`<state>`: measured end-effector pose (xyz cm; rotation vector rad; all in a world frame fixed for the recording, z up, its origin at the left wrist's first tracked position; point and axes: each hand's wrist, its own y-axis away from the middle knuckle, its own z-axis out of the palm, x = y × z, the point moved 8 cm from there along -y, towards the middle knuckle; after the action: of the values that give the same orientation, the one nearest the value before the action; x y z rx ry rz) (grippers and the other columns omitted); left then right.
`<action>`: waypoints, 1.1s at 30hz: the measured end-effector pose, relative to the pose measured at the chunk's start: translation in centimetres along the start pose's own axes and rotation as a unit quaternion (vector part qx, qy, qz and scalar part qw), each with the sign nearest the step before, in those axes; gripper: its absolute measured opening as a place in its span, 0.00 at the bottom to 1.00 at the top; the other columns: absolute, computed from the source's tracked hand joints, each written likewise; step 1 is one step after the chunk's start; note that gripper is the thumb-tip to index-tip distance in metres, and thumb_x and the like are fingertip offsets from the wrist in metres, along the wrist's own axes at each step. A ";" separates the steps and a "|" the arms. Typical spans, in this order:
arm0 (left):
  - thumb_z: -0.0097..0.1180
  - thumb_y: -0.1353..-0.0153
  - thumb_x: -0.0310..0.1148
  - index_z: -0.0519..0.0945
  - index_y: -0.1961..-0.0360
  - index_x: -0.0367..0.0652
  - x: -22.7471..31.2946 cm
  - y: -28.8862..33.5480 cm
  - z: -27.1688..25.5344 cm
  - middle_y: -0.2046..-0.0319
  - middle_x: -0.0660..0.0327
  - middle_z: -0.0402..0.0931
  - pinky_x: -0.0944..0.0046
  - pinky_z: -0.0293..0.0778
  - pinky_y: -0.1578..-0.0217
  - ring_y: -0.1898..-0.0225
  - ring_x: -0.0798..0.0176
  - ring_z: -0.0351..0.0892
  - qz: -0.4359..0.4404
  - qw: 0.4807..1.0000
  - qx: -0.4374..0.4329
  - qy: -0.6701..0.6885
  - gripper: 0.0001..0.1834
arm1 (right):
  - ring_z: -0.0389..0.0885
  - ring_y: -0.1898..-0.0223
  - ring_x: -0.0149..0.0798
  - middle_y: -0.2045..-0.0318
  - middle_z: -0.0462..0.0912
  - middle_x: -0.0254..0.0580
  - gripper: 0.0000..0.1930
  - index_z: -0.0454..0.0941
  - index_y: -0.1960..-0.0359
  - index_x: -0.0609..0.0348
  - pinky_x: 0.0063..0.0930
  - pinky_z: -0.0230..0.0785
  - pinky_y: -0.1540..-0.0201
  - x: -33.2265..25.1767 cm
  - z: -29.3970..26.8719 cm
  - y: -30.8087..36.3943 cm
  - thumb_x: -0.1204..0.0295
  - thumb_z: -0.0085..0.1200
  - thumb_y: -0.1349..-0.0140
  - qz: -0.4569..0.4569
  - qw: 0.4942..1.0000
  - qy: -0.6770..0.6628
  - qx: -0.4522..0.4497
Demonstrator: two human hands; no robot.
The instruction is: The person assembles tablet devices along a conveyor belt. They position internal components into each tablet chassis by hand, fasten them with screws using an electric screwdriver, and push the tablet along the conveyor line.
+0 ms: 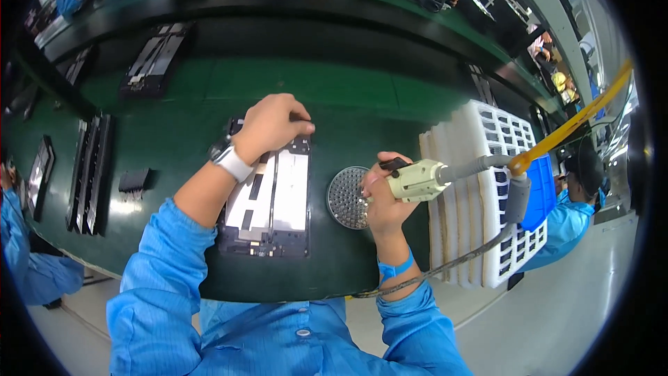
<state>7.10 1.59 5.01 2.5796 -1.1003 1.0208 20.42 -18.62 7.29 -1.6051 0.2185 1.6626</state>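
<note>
An opened tablet (pixel 291 188) with a silvery inside and black ends lies flat on the green bench in front of me. My left hand (pixel 270 125), with a watch on its wrist, reaches over the far end. Its fingers curl at the far right corner, thumb and forefinger close together. To the right, my right hand (pixel 384 202) is wrapped around a cream electric screwdriver (pixel 416 181). That hand is above the right rim of a round dish (pixel 342 198) covered in small round dots. The screwdriver's bit is not clearly visible.
White foam trays (pixel 490 188) stand stacked on edge at the right, beside a blue bin (pixel 539 195). A yellow coiled cord (pixel 577 120) and a braided cable (pixel 459 264) run near my right arm. Black strips (pixel 90 174) and another opened tablet (pixel 154 59) are left.
</note>
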 end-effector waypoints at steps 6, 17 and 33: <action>0.65 0.45 0.40 0.87 0.63 0.44 0.1 3.8 -0.3 0.64 0.57 0.81 0.54 0.75 0.56 0.57 0.51 0.80 0.056 0.998 -0.001 0.023 0.13 | 0.71 0.81 0.28 0.78 0.74 0.38 0.16 0.72 0.55 0.70 0.24 0.69 0.75 0.2 0.7 -0.5 0.86 0.51 0.47 0.005 1.000 -0.024 0.018; 0.64 0.43 0.33 0.85 0.57 0.37 -3.4 11.4 -5.6 0.65 0.53 0.76 0.55 0.73 0.59 0.62 0.49 0.76 -0.025 0.997 0.063 0.038 0.14 | 0.72 0.81 0.28 0.77 0.74 0.38 0.16 0.73 0.55 0.69 0.21 0.68 0.76 -0.9 1.1 -0.6 0.86 0.52 0.47 0.002 0.999 -0.054 -0.004; 0.62 0.44 0.34 0.88 0.70 0.46 1.5 8.3 0.7 0.72 0.59 0.77 0.55 0.75 0.63 0.64 0.51 0.80 0.032 0.996 -0.033 0.073 0.06 | 0.67 0.84 0.31 0.84 0.69 0.38 0.16 0.71 0.53 0.72 0.30 0.65 0.75 -0.5 8.5 -1.5 0.81 0.47 0.45 0.059 0.994 -0.070 -0.065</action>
<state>2.50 -5.46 4.50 2.3900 -1.1653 1.1460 14.87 -12.57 9.88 -1.5894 0.1373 1.9065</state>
